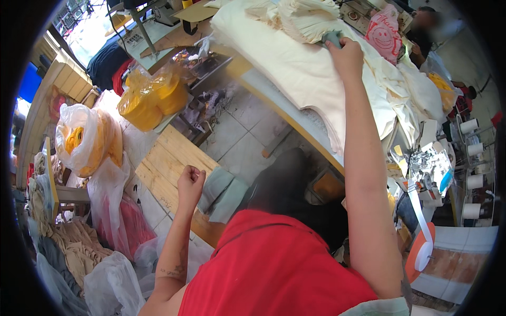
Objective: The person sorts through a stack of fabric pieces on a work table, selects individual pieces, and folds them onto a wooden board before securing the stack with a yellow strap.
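My right hand (348, 57) reaches far out over the table and pinches a small grey-green piece of cloth (332, 38). That cloth touches the edge of a cream fabric stack (308, 21) lying on a large spread of cream fabric (274, 52). Near my body on the left, my left hand (191, 181) hovers with its fingers curled closed, and nothing shows in them. Below it stands a wooden plank bench (167, 160), where folded pale green cloth (224, 192) lies just right of that hand.
Bags of yellow fabric (153, 100) and a white plastic bag (79, 131) stand to the left. A sewing machine (429, 163) with several thread cones (473, 150) is at the right. A pink bag (383, 34) lies beyond my right hand. Another person (421, 34) is at the far right.
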### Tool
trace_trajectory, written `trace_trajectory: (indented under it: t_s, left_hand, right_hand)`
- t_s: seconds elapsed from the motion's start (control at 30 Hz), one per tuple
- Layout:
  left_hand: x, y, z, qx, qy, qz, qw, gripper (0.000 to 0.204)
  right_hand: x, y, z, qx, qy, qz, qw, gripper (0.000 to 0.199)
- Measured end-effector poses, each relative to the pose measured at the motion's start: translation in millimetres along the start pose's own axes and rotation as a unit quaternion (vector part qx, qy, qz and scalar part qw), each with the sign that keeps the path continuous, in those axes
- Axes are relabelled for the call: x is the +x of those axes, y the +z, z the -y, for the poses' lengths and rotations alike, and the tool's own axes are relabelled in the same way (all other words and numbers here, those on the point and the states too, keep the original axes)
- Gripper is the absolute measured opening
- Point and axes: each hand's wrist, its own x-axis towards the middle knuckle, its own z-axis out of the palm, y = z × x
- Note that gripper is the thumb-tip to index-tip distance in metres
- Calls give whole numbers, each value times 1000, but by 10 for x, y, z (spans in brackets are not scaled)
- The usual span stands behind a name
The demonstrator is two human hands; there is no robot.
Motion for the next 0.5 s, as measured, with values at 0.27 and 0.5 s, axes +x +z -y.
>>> trace_trajectory:
  t_s: [0.27,0.5]
  left_hand:
    - [94,562,-662,-101,93,119,983,18]
    - [75,819,-1453,-89,161,176,967,15]
  right_hand:
    - [102,-144,-121,230,23,53,972,32]
    - [358,-314,-173,113,-192,74,972,37]
